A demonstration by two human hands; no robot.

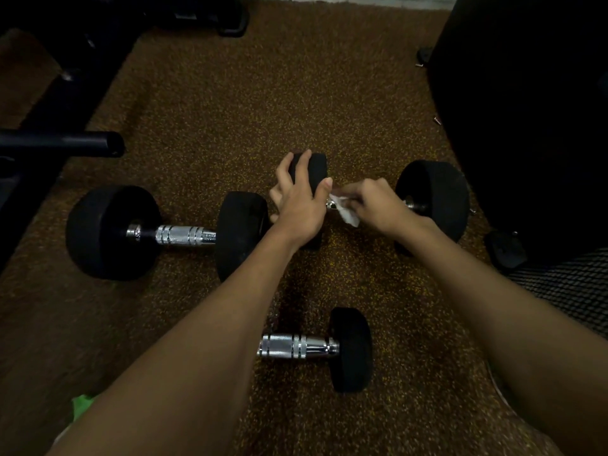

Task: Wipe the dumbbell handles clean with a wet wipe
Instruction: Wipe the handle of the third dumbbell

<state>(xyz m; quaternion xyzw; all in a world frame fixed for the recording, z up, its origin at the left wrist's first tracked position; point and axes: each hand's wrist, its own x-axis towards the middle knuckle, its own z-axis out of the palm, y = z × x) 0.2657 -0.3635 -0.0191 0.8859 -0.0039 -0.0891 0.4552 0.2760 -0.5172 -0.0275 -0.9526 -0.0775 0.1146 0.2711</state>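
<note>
Right now our left hand [301,199] grips the near head of the far-right dumbbell [434,199], fingers spread over the top, thumb on the inner face. Our right hand [378,205] pinches the wet wipe [345,210] against its handle [330,204]. Second dumbbell [184,235] lies left on the speckled floor [230,110], third dumbbell [296,348] nearer us

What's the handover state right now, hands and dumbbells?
Left hand grips the inner head of the far-right dumbbell, steadying it.
Right hand pinches the wet wipe against that dumbbell's handle.
Far-left dumbbell and near dumbbell lie on the floor, no hand on them.
Done: unclear which handles are clean.
Left: finish this handle, then check the other two.
</note>
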